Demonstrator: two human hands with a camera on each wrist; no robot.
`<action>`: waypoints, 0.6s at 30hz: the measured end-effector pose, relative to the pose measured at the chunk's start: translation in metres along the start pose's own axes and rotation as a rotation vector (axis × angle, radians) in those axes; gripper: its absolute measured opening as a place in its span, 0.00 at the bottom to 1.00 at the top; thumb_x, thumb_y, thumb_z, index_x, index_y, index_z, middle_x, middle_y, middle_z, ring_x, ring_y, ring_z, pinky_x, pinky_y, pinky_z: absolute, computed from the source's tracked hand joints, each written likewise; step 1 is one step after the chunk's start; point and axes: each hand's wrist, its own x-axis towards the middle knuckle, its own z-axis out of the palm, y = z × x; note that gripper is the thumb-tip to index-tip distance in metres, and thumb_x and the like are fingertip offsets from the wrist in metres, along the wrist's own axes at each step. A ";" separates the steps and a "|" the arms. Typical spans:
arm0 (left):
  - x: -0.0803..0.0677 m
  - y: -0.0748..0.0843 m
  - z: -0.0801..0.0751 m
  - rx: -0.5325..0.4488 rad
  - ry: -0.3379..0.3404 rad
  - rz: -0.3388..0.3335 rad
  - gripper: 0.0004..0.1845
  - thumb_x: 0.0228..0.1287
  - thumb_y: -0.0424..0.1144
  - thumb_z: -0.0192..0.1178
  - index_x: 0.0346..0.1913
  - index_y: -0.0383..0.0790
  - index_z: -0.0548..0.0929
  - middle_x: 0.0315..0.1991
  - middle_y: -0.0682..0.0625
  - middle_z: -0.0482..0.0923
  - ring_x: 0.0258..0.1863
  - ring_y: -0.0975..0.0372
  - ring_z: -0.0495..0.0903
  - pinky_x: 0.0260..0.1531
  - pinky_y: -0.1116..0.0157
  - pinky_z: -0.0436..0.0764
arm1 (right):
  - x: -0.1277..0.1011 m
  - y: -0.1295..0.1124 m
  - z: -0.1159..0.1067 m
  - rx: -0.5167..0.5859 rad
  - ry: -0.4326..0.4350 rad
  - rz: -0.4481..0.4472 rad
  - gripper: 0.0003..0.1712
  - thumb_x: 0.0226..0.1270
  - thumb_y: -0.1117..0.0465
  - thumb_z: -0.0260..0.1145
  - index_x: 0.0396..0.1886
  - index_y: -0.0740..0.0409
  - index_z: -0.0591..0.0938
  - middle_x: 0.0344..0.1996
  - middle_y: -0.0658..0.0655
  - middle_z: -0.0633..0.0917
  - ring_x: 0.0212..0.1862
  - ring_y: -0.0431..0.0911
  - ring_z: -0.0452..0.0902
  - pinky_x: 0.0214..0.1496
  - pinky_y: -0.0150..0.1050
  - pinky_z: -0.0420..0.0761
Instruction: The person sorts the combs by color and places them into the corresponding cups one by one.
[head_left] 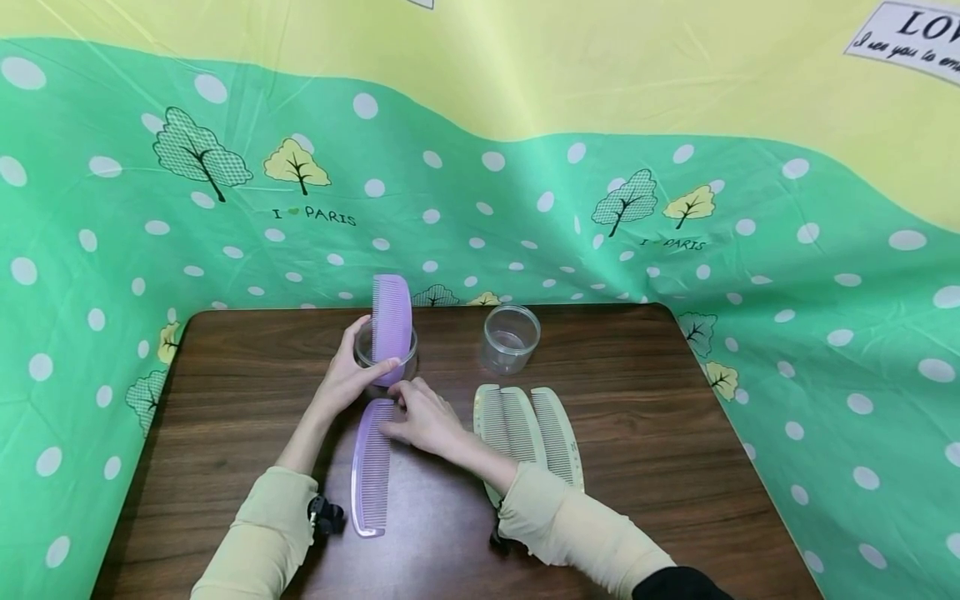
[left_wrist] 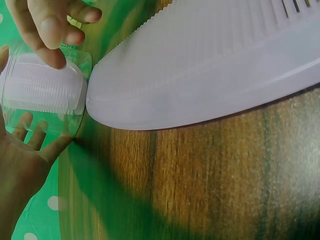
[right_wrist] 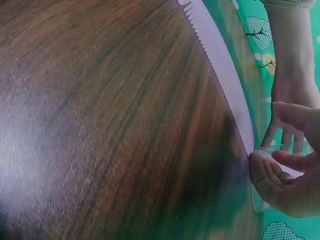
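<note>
A purple comb [head_left: 392, 321] stands upright in a clear glass jar [head_left: 411, 357], its upper half above the rim. My left hand [head_left: 351, 375] holds this jar, with the thumb across the front and the fingers around its left side. A second purple comb [head_left: 370, 467] lies on the table in front of the jar, teeth facing right. Over its far end is my right hand [head_left: 429, 421], fingers loosely bent with nothing seen between them. The left wrist view shows these right-hand fingers [left_wrist: 50, 32] beside the jar, apart from the lying comb [left_wrist: 190, 75].
Another clear glass jar [head_left: 512, 342] stands at the back, right of the first. Several pale green combs [head_left: 558, 433] lie side by side in front of it, partly under the right forearm. The brown wooden table [head_left: 660, 467] meets a green and yellow patterned cloth [head_left: 465, 183].
</note>
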 end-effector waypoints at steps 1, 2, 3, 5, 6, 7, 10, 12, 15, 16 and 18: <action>0.000 0.000 0.000 -0.005 -0.001 0.001 0.54 0.60 0.56 0.74 0.82 0.64 0.49 0.80 0.41 0.58 0.76 0.44 0.63 0.74 0.40 0.61 | 0.000 0.000 0.001 -0.010 -0.004 0.005 0.32 0.58 0.44 0.78 0.60 0.50 0.81 0.46 0.51 0.82 0.41 0.41 0.78 0.40 0.36 0.78; 0.000 0.000 0.000 -0.006 -0.003 0.002 0.54 0.60 0.55 0.74 0.82 0.63 0.49 0.80 0.41 0.58 0.76 0.44 0.63 0.74 0.39 0.61 | 0.000 -0.001 0.003 -0.020 -0.006 0.010 0.33 0.58 0.43 0.78 0.61 0.50 0.80 0.47 0.51 0.81 0.42 0.41 0.78 0.41 0.38 0.79; 0.001 -0.001 0.000 -0.014 -0.005 0.006 0.54 0.61 0.54 0.73 0.82 0.63 0.49 0.80 0.41 0.58 0.76 0.44 0.62 0.74 0.39 0.61 | 0.000 -0.001 0.004 -0.027 -0.004 0.012 0.35 0.57 0.43 0.79 0.62 0.50 0.80 0.47 0.51 0.81 0.43 0.42 0.79 0.42 0.39 0.80; 0.001 0.000 0.000 -0.028 -0.012 -0.001 0.54 0.62 0.51 0.73 0.82 0.61 0.49 0.80 0.40 0.57 0.77 0.43 0.62 0.75 0.39 0.59 | 0.001 -0.002 0.006 -0.041 -0.007 0.015 0.37 0.57 0.42 0.79 0.64 0.50 0.79 0.49 0.52 0.80 0.45 0.44 0.80 0.45 0.42 0.81; 0.001 -0.001 0.000 -0.031 -0.012 0.003 0.54 0.62 0.51 0.73 0.82 0.61 0.49 0.80 0.40 0.57 0.76 0.43 0.62 0.75 0.39 0.59 | 0.001 -0.003 0.007 -0.046 -0.010 0.016 0.38 0.57 0.42 0.79 0.65 0.51 0.79 0.49 0.52 0.80 0.45 0.45 0.80 0.45 0.42 0.82; -0.001 0.006 -0.001 -0.038 -0.019 0.002 0.53 0.62 0.50 0.73 0.82 0.58 0.49 0.80 0.39 0.57 0.76 0.42 0.61 0.75 0.39 0.59 | 0.001 -0.003 0.008 -0.053 -0.011 0.017 0.39 0.56 0.41 0.79 0.65 0.51 0.79 0.49 0.52 0.79 0.45 0.45 0.80 0.46 0.43 0.82; -0.010 0.024 -0.004 -0.051 -0.038 -0.007 0.53 0.63 0.46 0.72 0.83 0.52 0.49 0.79 0.37 0.57 0.76 0.40 0.61 0.75 0.39 0.59 | 0.002 -0.005 0.010 -0.075 -0.022 0.029 0.43 0.54 0.40 0.80 0.67 0.51 0.77 0.51 0.53 0.79 0.47 0.46 0.80 0.47 0.44 0.82; -0.016 0.036 -0.006 -0.056 -0.045 -0.006 0.52 0.64 0.45 0.72 0.82 0.50 0.50 0.79 0.36 0.58 0.76 0.39 0.62 0.75 0.40 0.60 | 0.002 -0.007 0.013 -0.092 -0.026 0.039 0.46 0.51 0.39 0.81 0.68 0.52 0.77 0.51 0.53 0.79 0.47 0.47 0.80 0.46 0.45 0.82; -0.018 0.042 -0.007 -0.060 -0.051 -0.017 0.51 0.64 0.43 0.71 0.82 0.48 0.49 0.79 0.34 0.57 0.76 0.38 0.61 0.75 0.39 0.59 | 0.002 -0.009 0.017 -0.119 -0.036 0.056 0.51 0.48 0.36 0.82 0.69 0.52 0.75 0.52 0.55 0.78 0.49 0.48 0.81 0.48 0.46 0.83; -0.018 0.042 -0.007 -0.062 -0.051 -0.018 0.51 0.64 0.43 0.71 0.82 0.48 0.50 0.79 0.34 0.57 0.76 0.38 0.61 0.75 0.40 0.59 | 0.002 -0.009 0.019 -0.127 -0.036 0.058 0.52 0.47 0.36 0.82 0.69 0.52 0.75 0.52 0.55 0.78 0.50 0.48 0.81 0.47 0.46 0.83; -0.018 0.042 -0.007 -0.062 -0.049 -0.018 0.51 0.64 0.43 0.71 0.82 0.48 0.50 0.79 0.34 0.57 0.76 0.38 0.61 0.75 0.40 0.59 | 0.002 -0.009 0.022 -0.136 -0.033 0.058 0.54 0.45 0.35 0.83 0.69 0.52 0.75 0.51 0.55 0.78 0.49 0.49 0.80 0.46 0.45 0.83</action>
